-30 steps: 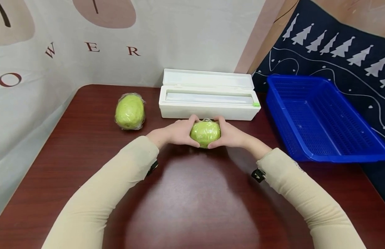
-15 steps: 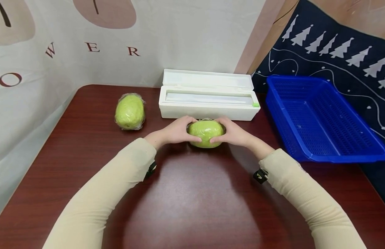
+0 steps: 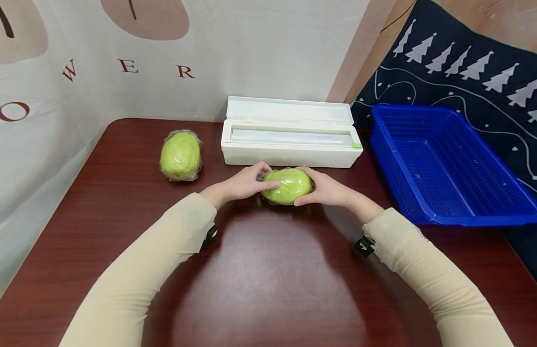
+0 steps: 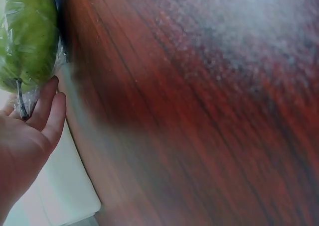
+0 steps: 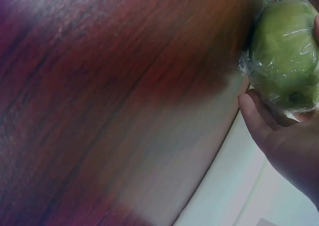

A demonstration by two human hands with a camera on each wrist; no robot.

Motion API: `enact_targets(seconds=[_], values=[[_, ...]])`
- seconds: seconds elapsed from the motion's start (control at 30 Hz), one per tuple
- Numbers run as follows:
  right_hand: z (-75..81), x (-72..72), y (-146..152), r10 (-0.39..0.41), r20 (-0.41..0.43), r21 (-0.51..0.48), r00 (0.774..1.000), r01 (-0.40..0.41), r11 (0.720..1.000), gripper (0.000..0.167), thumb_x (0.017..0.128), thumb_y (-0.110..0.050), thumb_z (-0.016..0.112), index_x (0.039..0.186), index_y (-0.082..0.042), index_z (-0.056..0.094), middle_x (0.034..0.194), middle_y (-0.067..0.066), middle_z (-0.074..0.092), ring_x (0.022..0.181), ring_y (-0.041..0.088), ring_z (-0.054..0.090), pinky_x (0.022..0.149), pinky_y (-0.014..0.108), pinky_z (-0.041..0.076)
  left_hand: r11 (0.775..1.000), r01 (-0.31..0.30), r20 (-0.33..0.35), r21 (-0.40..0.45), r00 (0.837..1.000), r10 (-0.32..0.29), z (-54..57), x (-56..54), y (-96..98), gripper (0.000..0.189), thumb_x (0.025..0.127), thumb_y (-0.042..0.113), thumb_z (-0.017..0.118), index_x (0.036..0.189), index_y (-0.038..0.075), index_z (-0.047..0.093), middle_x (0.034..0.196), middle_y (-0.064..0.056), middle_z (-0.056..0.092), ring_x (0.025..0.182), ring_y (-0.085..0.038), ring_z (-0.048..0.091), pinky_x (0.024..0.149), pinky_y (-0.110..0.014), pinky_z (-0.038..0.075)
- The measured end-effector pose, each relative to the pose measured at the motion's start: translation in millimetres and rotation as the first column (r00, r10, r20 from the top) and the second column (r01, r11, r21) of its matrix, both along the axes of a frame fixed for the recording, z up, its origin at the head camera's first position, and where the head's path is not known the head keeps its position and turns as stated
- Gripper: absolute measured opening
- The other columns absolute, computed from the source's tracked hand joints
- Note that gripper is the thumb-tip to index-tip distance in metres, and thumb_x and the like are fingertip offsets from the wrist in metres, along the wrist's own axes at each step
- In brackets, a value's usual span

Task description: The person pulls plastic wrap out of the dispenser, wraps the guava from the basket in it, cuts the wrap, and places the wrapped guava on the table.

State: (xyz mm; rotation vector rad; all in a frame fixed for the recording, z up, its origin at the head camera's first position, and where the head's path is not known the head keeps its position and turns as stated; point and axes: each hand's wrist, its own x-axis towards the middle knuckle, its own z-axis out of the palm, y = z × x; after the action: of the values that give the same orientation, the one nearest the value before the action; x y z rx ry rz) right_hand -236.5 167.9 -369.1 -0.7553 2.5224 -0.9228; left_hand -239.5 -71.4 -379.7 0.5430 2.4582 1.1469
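Note:
A green pear wrapped in cling film lies on its side in front of the white box in the head view. My left hand holds its left end, thumb on the front and fingers around the back. At the opposite end, my right hand grips it between thumb and fingers. The left wrist view shows the pear's dark stem under the film, close to the palm. In the right wrist view, film bunches along the edge of the pear, and its dark blossom end faces the right palm.
Another film-wrapped pear stands at the back left of the brown table. Directly behind my hands is a white cling film dispenser with its lid raised. A blue plastic basket stands on the right.
The pear has been turned so that its long side runs left to right. My left thumb has moved up its front, and my hands have spread slightly apart.

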Motion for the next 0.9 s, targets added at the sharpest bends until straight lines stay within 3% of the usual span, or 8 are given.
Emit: enact_targets(seconds=[0.17,0.3,0.43,0.53,0.63,0.77,0.9], values=[[3.1,0.9,1,-0.056,0.066,0.07,0.996,0.052,0.996,0.097,0.077,-0.033,0.074,0.148,-0.002,0.017,0.14,0.02,0.043,0.124,0.028,0.045,0.106,0.045,0.035,1.0,-0.022,0.027,-0.001,0.999,0.022,-0.9,-1.7,1.0,0.047,0.091,0.042,0.055,0.122,0.007,0.049,0.129,-0.014,0.055,0.125,-0.027,0.048,0.105,-0.041,0.038],[3.7,1.7,1,-0.102,0.134,0.024,0.986,0.1,0.995,0.099,0.077,-0.029,0.074,0.148,0.001,0.011,0.137,0.024,0.043,0.123,0.03,0.045,0.106,0.045,0.035,0.999,-0.048,0.074,0.011,0.996,0.047,-1.8,-3.5,1.9,0.048,0.091,0.045,0.053,0.12,0.007,0.052,0.125,-0.012,0.057,0.115,-0.024,0.054,0.097,-0.037,0.045],[2.4,1.2,2,-0.105,0.149,-0.035,0.983,0.111,0.993,0.082,0.077,-0.02,0.074,0.139,0.003,0.026,0.125,0.022,0.051,0.114,0.029,0.052,0.099,0.04,0.041,0.997,-0.077,0.129,0.03,0.989,0.073,-1.6,-4.5,3.2,0.051,0.091,0.047,0.053,0.121,0.006,0.053,0.122,-0.011,0.058,0.101,-0.02,0.06,0.083,-0.031,0.051],[2.0,-0.6,2,-0.071,0.089,-0.022,0.993,0.074,0.997,0.064,0.077,-0.02,0.074,0.128,0.004,0.043,0.116,0.017,0.056,0.105,0.025,0.055,0.092,0.036,0.044,0.993,-0.106,0.169,0.054,0.981,0.096,-1.5,-4.3,4.7,0.052,0.091,0.046,0.053,0.122,0.005,0.053,0.122,-0.011,0.058,0.099,-0.019,0.06,0.08,-0.029,0.052],[3.4,-0.9,1,-0.066,0.062,0.012,0.996,0.065,0.998,0.057,0.079,-0.025,0.072,0.124,0.003,0.05,0.11,0.014,0.06,0.099,0.022,0.056,0.088,0.034,0.045,0.984,-0.154,0.223,0.086,0.966,0.131,-2.6,-3.9,7.1,0.053,0.091,0.046,0.053,0.121,0.002,0.054,0.121,-0.013,0.058,0.097,-0.019,0.059,0.079,-0.028,0.053],[5.1,0.7,1,-0.102,0.089,0.035,0.991,0.099,0.994,0.061,0.081,-0.031,0.07,0.128,0.001,0.048,0.113,0.014,0.06,0.102,0.022,0.056,0.089,0.035,0.045,0.971,-0.209,0.271,0.12,0.947,0.171,-3.3,-3.7,10.7,0.056,0.092,0.045,0.051,0.122,-0.002,0.051,0.12,-0.016,0.056,0.092,-0.018,0.059,0.076,-0.027,0.054],[4.9,1.3,2,-0.141,0.11,0.026,0.984,0.139,0.99,0.065,0.081,-0.029,0.07,0.131,0.001,0.04,0.117,0.017,0.057,0.106,0.026,0.055,0.091,0.037,0.045,0.964,-0.237,0.28,0.123,0.94,0.195,-2.9,-3.3,12.7,0.061,0.092,0.046,0.05,0.126,-0.004,0.045,0.125,-0.019,0.052,0.096,-0.021,0.058,0.078,-0.03,0.054]])
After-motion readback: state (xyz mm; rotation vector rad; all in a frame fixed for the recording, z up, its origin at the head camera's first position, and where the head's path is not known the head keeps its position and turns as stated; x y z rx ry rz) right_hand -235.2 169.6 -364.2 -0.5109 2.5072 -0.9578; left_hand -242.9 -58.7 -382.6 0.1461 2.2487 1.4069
